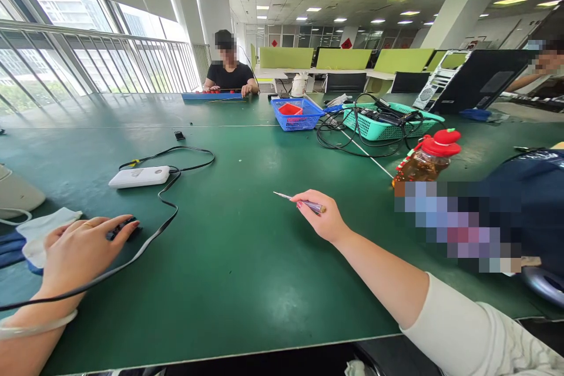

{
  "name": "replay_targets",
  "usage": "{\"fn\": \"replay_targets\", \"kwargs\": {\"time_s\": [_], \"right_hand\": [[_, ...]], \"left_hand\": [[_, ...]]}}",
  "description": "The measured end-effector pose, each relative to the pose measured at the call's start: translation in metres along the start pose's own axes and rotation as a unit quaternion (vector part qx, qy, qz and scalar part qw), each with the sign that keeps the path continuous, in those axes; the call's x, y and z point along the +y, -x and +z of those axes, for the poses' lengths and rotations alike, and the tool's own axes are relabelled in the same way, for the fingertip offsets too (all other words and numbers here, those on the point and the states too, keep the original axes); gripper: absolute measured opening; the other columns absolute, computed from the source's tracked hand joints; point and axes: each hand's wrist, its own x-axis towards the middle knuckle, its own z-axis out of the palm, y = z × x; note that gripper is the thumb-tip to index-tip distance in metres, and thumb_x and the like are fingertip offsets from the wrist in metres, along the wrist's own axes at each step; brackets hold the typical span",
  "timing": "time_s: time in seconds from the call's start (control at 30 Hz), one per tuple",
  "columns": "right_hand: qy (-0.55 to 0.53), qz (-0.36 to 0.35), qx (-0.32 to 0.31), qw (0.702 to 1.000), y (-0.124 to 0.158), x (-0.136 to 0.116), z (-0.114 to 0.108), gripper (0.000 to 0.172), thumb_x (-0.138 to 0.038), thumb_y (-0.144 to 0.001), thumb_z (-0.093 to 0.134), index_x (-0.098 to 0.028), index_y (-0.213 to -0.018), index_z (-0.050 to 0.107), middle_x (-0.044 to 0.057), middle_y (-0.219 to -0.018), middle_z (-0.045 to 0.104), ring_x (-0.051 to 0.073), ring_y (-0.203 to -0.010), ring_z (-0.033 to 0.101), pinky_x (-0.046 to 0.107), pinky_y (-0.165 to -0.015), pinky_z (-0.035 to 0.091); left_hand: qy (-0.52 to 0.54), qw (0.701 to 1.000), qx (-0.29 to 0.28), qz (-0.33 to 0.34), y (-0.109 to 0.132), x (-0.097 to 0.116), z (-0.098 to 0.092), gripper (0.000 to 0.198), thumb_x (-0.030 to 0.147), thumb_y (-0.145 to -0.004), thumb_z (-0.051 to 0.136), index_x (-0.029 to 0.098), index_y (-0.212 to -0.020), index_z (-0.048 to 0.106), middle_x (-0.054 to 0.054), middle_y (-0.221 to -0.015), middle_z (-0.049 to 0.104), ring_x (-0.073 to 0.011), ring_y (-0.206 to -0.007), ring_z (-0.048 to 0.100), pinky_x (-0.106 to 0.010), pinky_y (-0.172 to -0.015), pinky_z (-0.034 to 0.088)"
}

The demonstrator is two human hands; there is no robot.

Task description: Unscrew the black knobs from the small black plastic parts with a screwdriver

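My right hand [321,217] is closed around the handle of a slim screwdriver [314,206], with a clear, purplish body. Its thin metal tip points left, above the middle of the green table [247,258]. At the left, my left hand [86,247] rests low over the table with thumb and index finger on either side of a small black object [122,229], partly hidden by the fingers. A black cable [152,238] runs across my left wrist. Beyond that hand lies a white oblong device [140,177] joined to the cable.
A blue basket [297,123] with a red tray and a teal basket [374,132] of tangled cables stand farther back. To the right are a red-capped bottle [425,158] and a dark bag [529,200]. A person [231,73] sits at the far edge. White cloth [48,232] lies leftward.
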Motion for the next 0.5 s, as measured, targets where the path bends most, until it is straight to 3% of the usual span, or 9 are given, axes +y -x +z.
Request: {"fn": "replay_targets", "kwargs": {"time_s": [0.17, 0.3, 0.4, 0.5], "right_hand": [[0.002, -0.002, -0.001, 1.0, 0.0, 0.0, 0.0, 0.017, -0.025, -0.09, 0.057, -0.024, -0.091, 0.073, 0.003, -0.08, 0.068, 0.016, -0.07, 0.061, 0.031, -0.066, 0.049], [0.003, -0.001, -0.004, 1.0, 0.0, 0.001, 0.0, 0.017, -0.026, -0.09, 0.056, -0.024, -0.092, 0.073, 0.003, -0.081, 0.068, 0.016, -0.07, 0.062, 0.031, -0.066, 0.049], [0.008, -0.002, -0.005, 1.0, 0.0, 0.001, -0.001, 0.017, -0.026, -0.09, 0.056, -0.024, -0.091, 0.073, 0.003, -0.08, 0.068, 0.016, -0.07, 0.061, 0.032, -0.067, 0.049], [0.011, 0.0, -0.006, 1.0, 0.0, 0.0, -0.001, 0.017, -0.027, -0.09, 0.057, -0.025, -0.091, 0.073, 0.003, -0.079, 0.068, 0.016, -0.07, 0.061, 0.032, -0.067, 0.05]], "left_hand": [[0.079, 0.996, -0.009, -0.044, -0.005, -0.013, 0.005, 0.06, 0.051, -0.095, 0.026, 0.023, -0.111, 0.076, -0.009, -0.113, 0.074, -0.0301, -0.108, 0.062, -0.042, -0.095, 0.047], [0.127, 0.986, -0.056, -0.092, -0.011, -0.032, 0.016, 0.06, 0.043, -0.094, 0.025, 0.018, -0.134, 0.063, -0.013, -0.116, 0.072, -0.0295, -0.105, 0.065, -0.042, -0.089, 0.053], [0.134, 0.984, -0.093, -0.072, -0.013, -0.043, 0.027, 0.056, 0.033, -0.091, 0.032, 0.019, -0.136, 0.061, -0.011, -0.133, 0.066, -0.0296, -0.121, 0.061, -0.043, -0.101, 0.049], [0.113, 0.988, -0.099, -0.041, -0.013, -0.045, 0.032, 0.052, 0.038, -0.091, 0.036, 0.023, -0.13, 0.067, -0.008, -0.14, 0.061, -0.0322, -0.127, 0.057, -0.046, -0.105, 0.046]]}}
